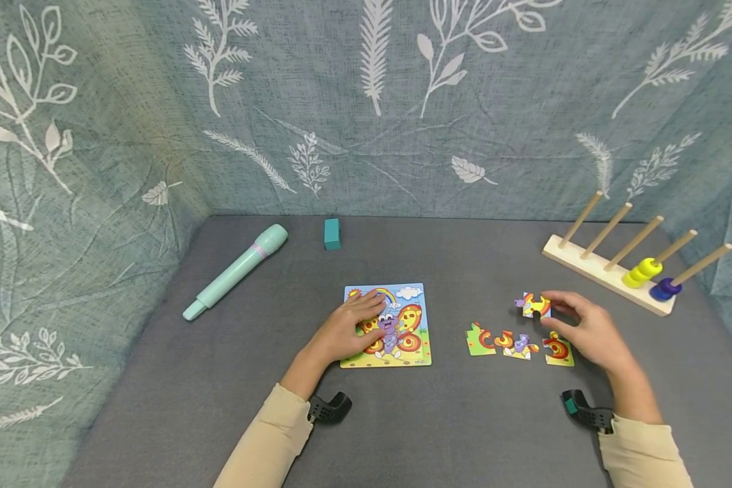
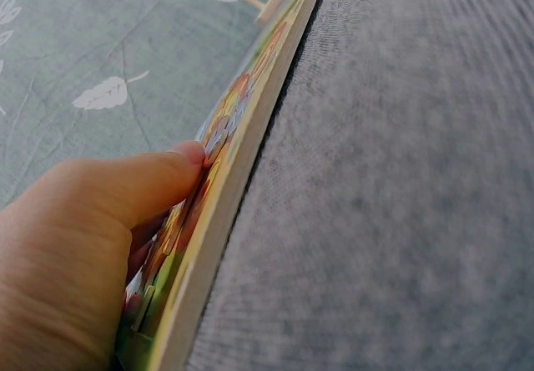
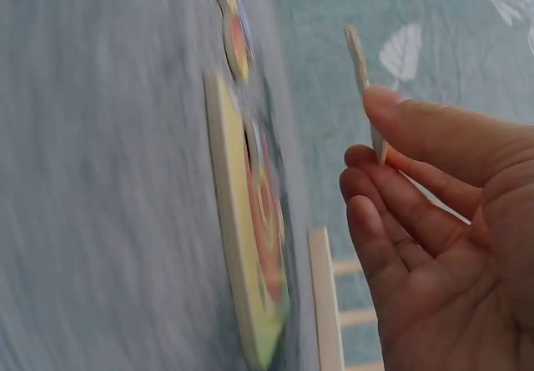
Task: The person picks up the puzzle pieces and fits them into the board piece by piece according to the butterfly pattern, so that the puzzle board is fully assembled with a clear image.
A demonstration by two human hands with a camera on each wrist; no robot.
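A square butterfly jigsaw puzzle [image 1: 410, 339] lies flat in front of the person, its picture turned upward. My left hand [image 1: 349, 329] rests on its left part, fingers spread across the picture; in the left wrist view the thumb [image 2: 171, 179] touches the surface near the board's edge. To the right, my right hand [image 1: 588, 332] pinches a puzzle piece [image 1: 535, 306] between thumb and fingers. The right wrist view shows that piece [image 3: 359, 58] edge-on, raised off the table. Below it lie a green-edged piece [image 1: 480, 341], a purple-and-yellow piece [image 1: 520, 347] and a red-and-yellow piece [image 1: 560, 350].
A wooden peg stand [image 1: 604, 272] with yellow rings [image 1: 642, 272] and blue rings [image 1: 665, 290] stands at the back right. Back left lies a mint-green stick [image 1: 234, 274] with a rounded head. A small teal block [image 1: 332, 234] sits near the rear edge.
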